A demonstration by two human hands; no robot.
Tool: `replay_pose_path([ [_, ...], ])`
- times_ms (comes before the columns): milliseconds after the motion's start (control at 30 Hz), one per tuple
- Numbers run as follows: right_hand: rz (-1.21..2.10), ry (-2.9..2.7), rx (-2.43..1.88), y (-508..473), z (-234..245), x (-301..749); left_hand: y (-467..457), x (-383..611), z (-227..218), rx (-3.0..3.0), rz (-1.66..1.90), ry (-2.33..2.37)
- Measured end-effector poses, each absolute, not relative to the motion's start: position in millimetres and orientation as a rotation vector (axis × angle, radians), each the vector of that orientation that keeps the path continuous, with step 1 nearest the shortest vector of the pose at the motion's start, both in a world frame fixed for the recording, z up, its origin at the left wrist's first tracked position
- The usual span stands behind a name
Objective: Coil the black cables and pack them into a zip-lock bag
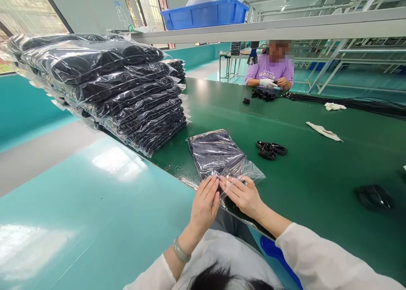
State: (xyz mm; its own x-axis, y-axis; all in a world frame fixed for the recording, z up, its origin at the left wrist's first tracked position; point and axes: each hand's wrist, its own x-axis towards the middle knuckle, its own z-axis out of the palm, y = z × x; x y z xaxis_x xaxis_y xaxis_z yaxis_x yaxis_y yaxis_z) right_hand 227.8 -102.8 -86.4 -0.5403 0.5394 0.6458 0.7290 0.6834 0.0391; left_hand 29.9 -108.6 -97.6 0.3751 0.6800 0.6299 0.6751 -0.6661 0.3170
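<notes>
A clear plastic bag packed with dark, ribbed-looking coiled cables lies flat near the front edge of the green table. Its loose, transparent part spreads out to the right. My left hand touches the bag's near end, fingers stretched out side by side and thumb apart. From the right, my right hand rests extended fingers on the same end, its fingertips close to those of the left. Several loose coiled black cables lie on the table to the right of the bag.
A tall stack of filled plastic bags stands at the left table edge. A shelf with a blue bin spans above. Across the table sits a person near black cables. White gloves and a dark object lie rightward.
</notes>
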Motion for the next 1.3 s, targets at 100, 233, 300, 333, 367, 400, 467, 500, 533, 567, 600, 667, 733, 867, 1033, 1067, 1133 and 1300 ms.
replay_pose_path([
  [100, -0.387, -2.307, -0.99, -101, -89, 226, -107, 30, -98, 2.621, 1.207, 1.298],
  [233, -0.329, -2.383, -1.032, -108, -91, 222, -106, 27, -94, 2.683, 1.109, 1.37],
  [300, -0.253, -2.413, -1.055, -115, -90, 221, -106, 25, -90, 2.722, 1.051, 1.382],
  [333, -0.205, -2.419, -1.077, -120, -89, 221, -106, 25, -89, 2.734, 1.036, 1.38],
  [367, -0.161, -2.413, -1.104, -125, -89, 222, -106, 24, -87, 2.739, 1.029, 1.381],
  [400, -0.129, -2.388, -1.142, -129, -89, 222, -106, 24, -87, 2.739, 1.027, 1.387],
  [467, -0.121, -2.252, -1.278, -135, -93, 222, -106, 25, -86, 2.745, 1.042, 1.402],
  [500, -0.145, -2.147, -1.371, -135, -96, 222, -106, 25, -86, 2.753, 1.052, 1.409],
  [533, -0.178, -2.027, -1.471, -133, -99, 220, -106, 26, -87, 2.763, 1.064, 1.414],
  [567, -0.209, -1.905, -1.564, -129, -103, 218, -106, 27, -87, 2.773, 1.076, 1.417],
  [600, -0.231, -1.795, -1.636, -124, -107, 215, -106, 28, -88, 2.782, 1.084, 1.417],
  [667, -0.243, -1.642, -1.709, -111, -113, 206, -106, 29, -89, 2.786, 1.094, 1.42],
  [733, -0.201, -1.532, -1.753, -101, -117, 197, -105, 28, -89, 2.783, 1.099, 1.421],
  [867, 0.072, -1.492, -1.685, -102, -119, 187, -105, 26, -88, 2.786, 1.099, 1.391],
  [1033, 0.355, -1.684, -1.365, -113, -112, 200, -106, 26, -89, 2.78, 1.103, 1.395],
  [1067, 0.383, -1.691, -1.333, -112, -110, 204, -106, 26, -89, 2.779, 1.103, 1.398],
  [1133, 0.411, -1.661, -1.313, -108, -106, 208, -106, 27, -90, 2.79, 1.092, 1.396],
  [1300, 0.526, -1.599, -1.357, -99, -102, 213, -109, 31, -84, 2.835, 1.017, 1.434],
])
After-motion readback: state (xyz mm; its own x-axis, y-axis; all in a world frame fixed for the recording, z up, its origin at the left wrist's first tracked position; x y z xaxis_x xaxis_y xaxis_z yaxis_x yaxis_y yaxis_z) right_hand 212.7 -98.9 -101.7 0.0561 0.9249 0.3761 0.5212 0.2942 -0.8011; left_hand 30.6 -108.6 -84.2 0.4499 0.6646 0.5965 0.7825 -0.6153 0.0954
